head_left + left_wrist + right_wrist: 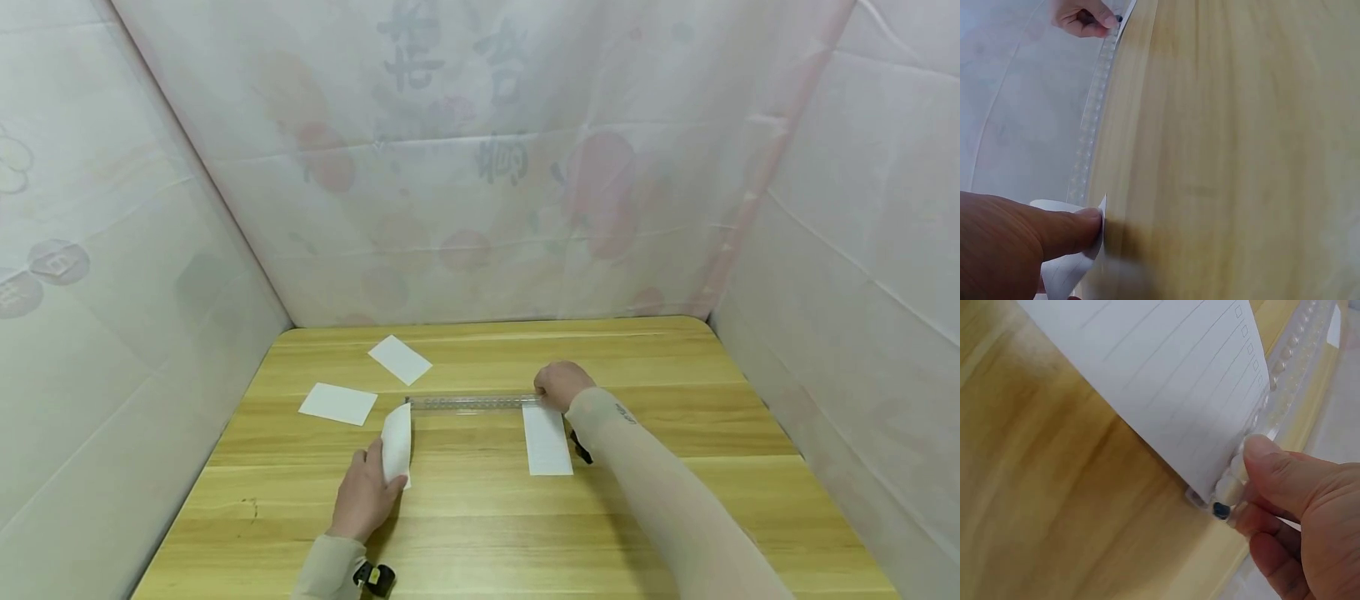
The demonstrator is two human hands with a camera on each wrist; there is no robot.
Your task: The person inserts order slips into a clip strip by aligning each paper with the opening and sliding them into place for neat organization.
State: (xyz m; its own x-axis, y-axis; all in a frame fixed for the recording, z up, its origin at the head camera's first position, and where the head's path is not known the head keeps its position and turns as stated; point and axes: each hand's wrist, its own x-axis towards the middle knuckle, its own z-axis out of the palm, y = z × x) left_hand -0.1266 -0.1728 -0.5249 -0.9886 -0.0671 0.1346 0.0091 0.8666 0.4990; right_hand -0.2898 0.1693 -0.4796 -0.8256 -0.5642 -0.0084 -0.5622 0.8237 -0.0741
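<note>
A long clear plastic strip with bumps along it [468, 403] lies crosswise over the table. My right hand [564, 385] pinches its right end, near a dark dot that shows in the right wrist view. Under that end, a white lined card with small boxes down one side [1179, 375] has its top edge against the strip. My left hand [363, 496] holds a second white card [397, 446] by its left and lower part, thumb [1079, 232] over its edge. This card is bent upward, its top corner right at the strip's left end.
Two more white cards lie flat at the back left, one nearer [338, 403] and one farther [400, 359]. The wooden table [480, 542] is enclosed by pale printed cloth walls [465, 208] behind and at both sides.
</note>
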